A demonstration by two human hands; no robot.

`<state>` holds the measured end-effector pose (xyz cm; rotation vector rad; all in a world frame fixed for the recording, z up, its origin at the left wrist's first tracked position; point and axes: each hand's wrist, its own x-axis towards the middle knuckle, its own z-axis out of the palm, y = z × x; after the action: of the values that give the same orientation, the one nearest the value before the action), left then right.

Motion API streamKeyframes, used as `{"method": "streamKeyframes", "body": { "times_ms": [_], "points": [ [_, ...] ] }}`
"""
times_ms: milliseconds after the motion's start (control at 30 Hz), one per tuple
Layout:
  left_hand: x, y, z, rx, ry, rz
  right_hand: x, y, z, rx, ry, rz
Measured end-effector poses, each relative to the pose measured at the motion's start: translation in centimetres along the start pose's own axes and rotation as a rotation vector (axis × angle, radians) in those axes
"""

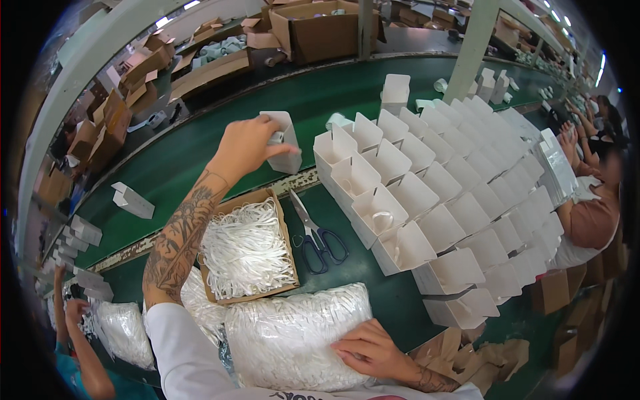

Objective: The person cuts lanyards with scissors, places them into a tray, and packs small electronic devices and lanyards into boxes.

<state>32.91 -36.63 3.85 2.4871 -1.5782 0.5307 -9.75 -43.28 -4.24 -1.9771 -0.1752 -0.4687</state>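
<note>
My left hand [248, 152] reaches over the green conveyor belt and is closed on an upright white carton [285, 155]. Its thumb and fingers are at the carton's top; what lies inside is mostly hidden. My right hand [373, 350] rests with curled fingers on a see-through plastic bag [297, 333] full of white cords; whether anything is between those fingers cannot be seen. Below my left wrist sits a shallow cardboard box [293, 270] heaped with loose white cords [240, 247]. Scissors [312, 233] with dark blue handles lie beside it, blades partly apart.
Many open white cartons [427, 193] stand packed in rows at right. Another carton [133, 200] is on the belt [193, 143] at left. Brown cardboard boxes [320, 33] line the far side. A green post [472, 50] rises behind the rows. Other people work at both sides.
</note>
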Motion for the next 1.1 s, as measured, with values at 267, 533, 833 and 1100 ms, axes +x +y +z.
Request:
{"method": "streamKeyframes", "body": {
  "times_ms": [267,533,833,1100],
  "points": [
    [-3.1,-2.3,0.5,0.015,-0.049,-0.072,-0.3,0.3,0.2,-0.011,0.002,0.021],
    [-7.7,-9.0,-1.1,-0.038,-0.048,-0.248,0.2,-0.4,0.1,0.005,-0.032,0.07],
    [-10.4,-0.6,-3.7,-0.288,-0.155,-0.02,0.3,0.3,-0.1,-0.021,-0.038,0.058],
    [-12.0,3.4,-2.6,-0.39,-0.186,0.057,0.4,0.5,-0.1,-0.014,-0.067,0.062]
  ]
}}
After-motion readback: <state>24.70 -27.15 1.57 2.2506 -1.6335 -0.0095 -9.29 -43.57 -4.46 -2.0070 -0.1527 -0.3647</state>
